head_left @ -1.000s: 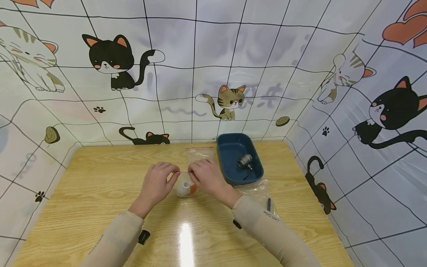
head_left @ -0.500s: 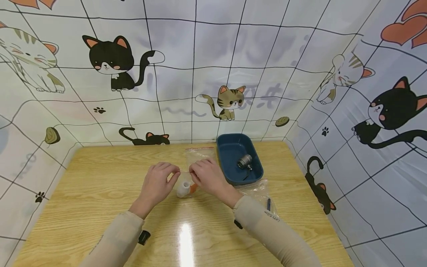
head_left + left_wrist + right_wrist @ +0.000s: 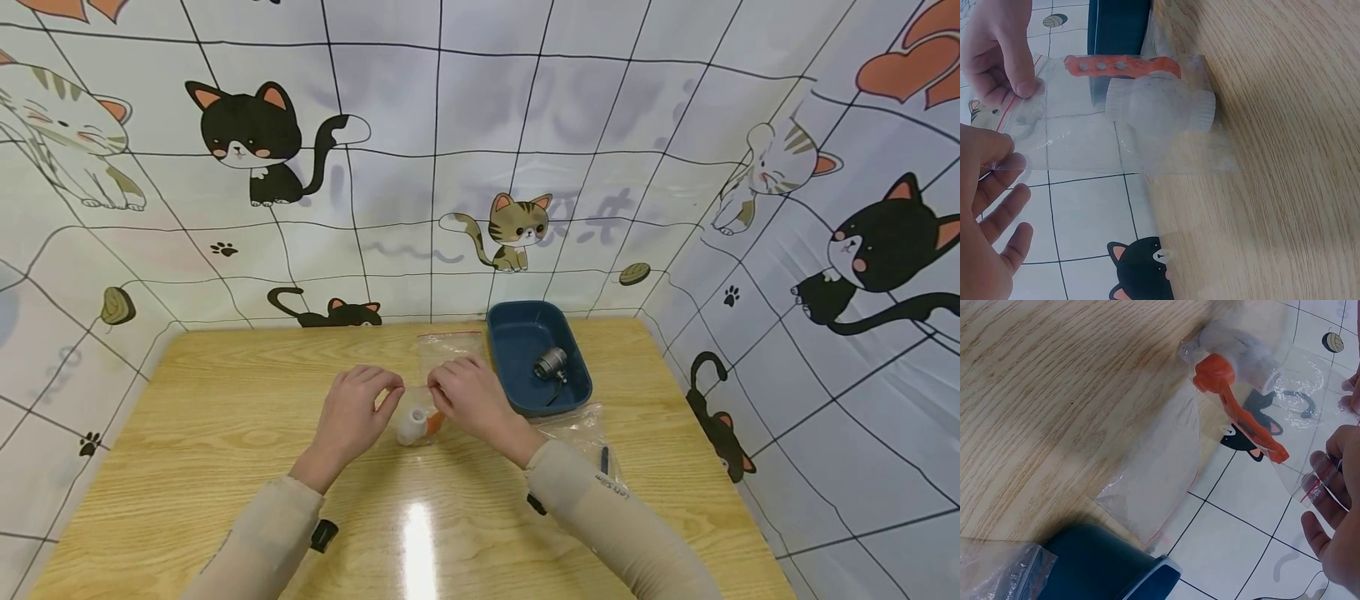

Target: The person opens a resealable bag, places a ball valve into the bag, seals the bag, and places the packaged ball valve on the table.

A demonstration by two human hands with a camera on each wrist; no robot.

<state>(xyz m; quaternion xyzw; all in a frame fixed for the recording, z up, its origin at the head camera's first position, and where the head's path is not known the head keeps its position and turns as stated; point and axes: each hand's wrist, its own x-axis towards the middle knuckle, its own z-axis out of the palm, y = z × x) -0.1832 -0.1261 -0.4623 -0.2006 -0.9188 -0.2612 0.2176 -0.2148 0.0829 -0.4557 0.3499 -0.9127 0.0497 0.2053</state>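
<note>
In the head view, my left hand (image 3: 356, 417) and right hand (image 3: 472, 400) face each other over the table's middle, a small gap between their fingertips. Each pinches the red-striped top edge of a clear zip bag (image 3: 1079, 147), thumb against fingers. Inside lies a white plastic ball valve (image 3: 1157, 106) with ribbed ends and an orange-red lever handle (image 3: 1247, 422) with holes along it. From the left wrist view the bag hangs from both hands, its bottom with the valve close to the tabletop. The right hand partly covers the bag in the head view.
A blue tray (image 3: 517, 333) at the back right holds a metal fitting (image 3: 551, 363) with a small dark part. Another clear bag (image 3: 573, 425) with a dark blue stick-like piece (image 3: 604, 460) lies by the tray's near side. Behind my hands lies a flat clear bag (image 3: 450, 343).
My right fingertips have slid slightly to the right along the bag's top edge, widening the gap between the hands a little. The left hand and the valve have stayed nearly still.
</note>
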